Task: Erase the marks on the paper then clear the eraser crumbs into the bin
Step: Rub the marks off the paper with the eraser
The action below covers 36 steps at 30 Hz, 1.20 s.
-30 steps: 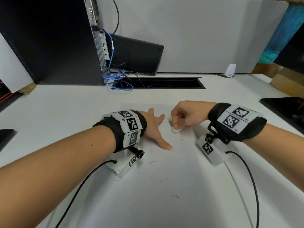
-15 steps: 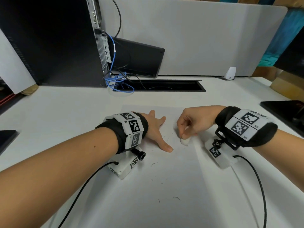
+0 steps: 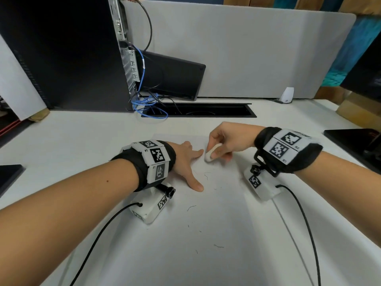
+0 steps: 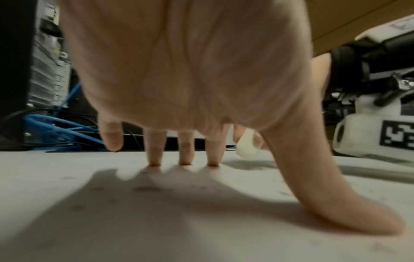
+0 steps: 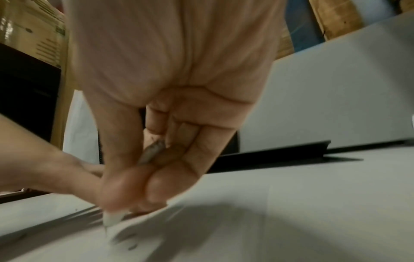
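A white sheet of paper [image 3: 216,219] lies on the white desk in front of me. My left hand [image 3: 188,162] lies flat on it, fingers spread and thumb stretched toward me, pressing the sheet down [image 4: 186,159]. My right hand [image 3: 224,141] pinches a small white eraser [image 3: 211,154] between thumb and fingers, its tip on the paper just right of my left fingertips. The eraser [image 4: 247,147] shows past my left thumb, and its tip [image 5: 112,219] pokes out below my right fingers. Thin dark eraser crumbs [image 3: 191,207] lie scattered over the sheet. No bin is in view.
A black computer tower [image 3: 68,54] with blue cables [image 3: 148,106] stands at the back left, a cable slot [image 3: 202,110] behind the paper. A grey partition [image 3: 247,48] closes the back. Dark flat objects lie at the right edge [image 3: 354,145] and left edge [image 3: 8,176].
My right hand rubbed the eraser toward me and to the right, then back up and left next to my left fingertips. The left hand stayed pressed on the paper.
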{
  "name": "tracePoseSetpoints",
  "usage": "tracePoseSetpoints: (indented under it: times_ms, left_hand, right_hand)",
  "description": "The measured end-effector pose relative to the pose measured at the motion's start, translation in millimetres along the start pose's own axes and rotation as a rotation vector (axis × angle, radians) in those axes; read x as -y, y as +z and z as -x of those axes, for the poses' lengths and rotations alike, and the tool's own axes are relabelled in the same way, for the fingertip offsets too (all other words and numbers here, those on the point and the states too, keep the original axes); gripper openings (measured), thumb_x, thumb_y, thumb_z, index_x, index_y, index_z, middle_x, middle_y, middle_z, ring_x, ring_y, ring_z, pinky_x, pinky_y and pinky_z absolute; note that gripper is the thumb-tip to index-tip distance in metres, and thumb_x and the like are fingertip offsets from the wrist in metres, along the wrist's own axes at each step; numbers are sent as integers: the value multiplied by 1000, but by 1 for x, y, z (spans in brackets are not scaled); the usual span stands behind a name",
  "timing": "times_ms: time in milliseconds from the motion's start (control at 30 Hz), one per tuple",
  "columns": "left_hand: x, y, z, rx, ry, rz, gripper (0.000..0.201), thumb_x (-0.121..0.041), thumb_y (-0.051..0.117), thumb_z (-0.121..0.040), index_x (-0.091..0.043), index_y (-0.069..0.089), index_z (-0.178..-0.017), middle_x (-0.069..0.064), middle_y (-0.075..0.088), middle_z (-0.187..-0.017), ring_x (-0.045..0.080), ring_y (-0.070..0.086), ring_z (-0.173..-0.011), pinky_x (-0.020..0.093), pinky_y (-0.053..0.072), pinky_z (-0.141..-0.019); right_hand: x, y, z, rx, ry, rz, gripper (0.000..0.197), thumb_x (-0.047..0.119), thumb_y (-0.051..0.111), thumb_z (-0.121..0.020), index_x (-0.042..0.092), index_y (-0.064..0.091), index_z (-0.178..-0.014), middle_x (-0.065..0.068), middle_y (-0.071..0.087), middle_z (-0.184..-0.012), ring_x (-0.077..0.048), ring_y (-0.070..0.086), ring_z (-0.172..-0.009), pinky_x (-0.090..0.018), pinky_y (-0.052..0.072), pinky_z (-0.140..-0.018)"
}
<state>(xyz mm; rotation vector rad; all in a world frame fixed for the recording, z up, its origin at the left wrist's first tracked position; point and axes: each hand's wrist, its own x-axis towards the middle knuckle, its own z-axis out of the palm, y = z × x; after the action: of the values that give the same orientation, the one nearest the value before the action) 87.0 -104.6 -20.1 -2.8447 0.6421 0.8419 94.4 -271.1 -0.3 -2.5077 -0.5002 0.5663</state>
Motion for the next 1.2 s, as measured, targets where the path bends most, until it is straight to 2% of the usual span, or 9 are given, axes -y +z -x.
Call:
tracePoseSetpoints:
  times_ms: [100,200,300,467,633,800,967,1133,1200]
  left_hand:
    - [8,2,1,-13,16,2,116,-65,68,-67,-32,-6,-150,-5,-7,-159,13,-1,-147,44,10,-118]
    - [8,3,4,-18,15,3,114,-64,66,-69,-32,-7,-150,-6,-9,-159,10,-8,-147,44,7,-117]
    - [6,2,4,-19,25,3,113,-64,67,-70,-35,-7,-150,-6,-8,-159,11,-5,-147,45,10,-116]
    - [5,1,6,-12,15,-21,113,-65,66,-70,-33,-8,-150,-6,-10,-159,11,-6,-147,47,9,-116]
    - [5,1,7,-9,4,-26,112,-67,65,-68,-39,-6,-149,-7,-8,-159,12,-1,-147,47,13,-115]
    - [4,0,8,-7,8,-36,113,-65,65,-71,-33,-9,-150,-5,-11,-159,12,-5,-147,45,11,-116]
    - [5,0,6,3,11,-30,113,-66,65,-68,-37,-8,-149,-5,-9,-159,14,-2,-148,46,14,-115]
    - [4,-1,8,4,7,-42,113,-66,64,-70,-33,-10,-149,-5,-11,-159,13,-4,-147,45,12,-116]
    - [4,-1,9,7,4,-40,113,-66,64,-71,-33,-10,-149,-5,-12,-159,12,-4,-147,44,12,-116]
  right_hand:
    - [0,9,-10,58,21,-27,13,15,73,-79,10,62,-84,-25,68,-81,-18,62,-52,-26,55,-59]
    - [1,12,-9,96,17,35,16,19,72,-80,16,59,-73,-9,61,-62,-19,50,-47,-20,44,-48]
    - [5,18,-1,209,5,41,17,20,73,-80,20,60,-68,-2,56,-54,-17,44,-48,-14,38,-45]
    - [4,14,-10,-39,16,229,15,31,69,-82,27,57,-74,6,54,-67,-8,47,-56,-16,38,-54]
    - [9,23,1,191,26,95,19,26,72,-81,22,58,-68,0,54,-56,-11,43,-47,-16,34,-45]
    - [4,14,-8,-38,28,229,21,32,69,-81,30,55,-67,8,52,-64,-3,45,-55,-18,35,-58]
    - [10,18,-4,179,36,130,23,20,73,-78,27,58,-62,3,51,-54,-11,41,-48,-26,36,-56]
    - [8,11,-11,5,20,249,21,29,71,-80,29,56,-65,8,52,-59,-5,45,-53,-17,34,-56]
    - [6,11,-9,40,16,211,23,26,71,-81,28,56,-63,11,52,-50,-2,44,-45,-14,35,-53]
